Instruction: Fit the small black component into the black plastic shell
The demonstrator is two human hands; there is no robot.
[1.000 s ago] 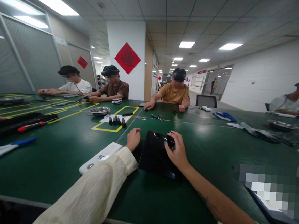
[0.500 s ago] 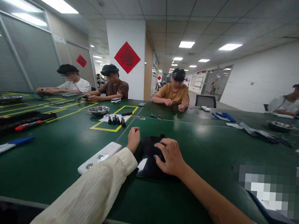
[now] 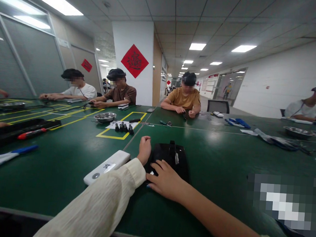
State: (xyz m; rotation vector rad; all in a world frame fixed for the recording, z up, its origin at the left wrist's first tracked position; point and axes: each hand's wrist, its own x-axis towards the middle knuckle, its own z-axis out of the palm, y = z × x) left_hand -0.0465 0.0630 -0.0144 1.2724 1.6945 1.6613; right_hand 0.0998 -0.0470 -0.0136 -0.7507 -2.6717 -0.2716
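Note:
In front of me lies a glossy black panel-like thing [image 3: 183,163] with a raised clip or bracket near its far edge and a small pale reflective patch beside it. My right hand [image 3: 166,180] rests over its near left part, fingers stretched and a little apart, thumb by the near left corner. At the panel's left side is my left hand [image 3: 144,148], curled closed; what its fingers hold, if anything, is hidden. A white oblong device [image 3: 107,167] with a numbered label lies left of my left forearm.
Several short black cylinders [image 3: 124,127] stand in a yellow-taped rectangle beside a metal bowl [image 3: 105,117]. A red-handled tool [image 3: 31,134] lies by a black tray at left. Green-handled pliers [image 3: 165,123] lie farther back. People [image 3: 185,97] sit across the green table [image 3: 219,173].
My right hand has slid left and toward me across the black panel, uncovering its far right part and clip. My left hand stays closed and has shifted slightly right.

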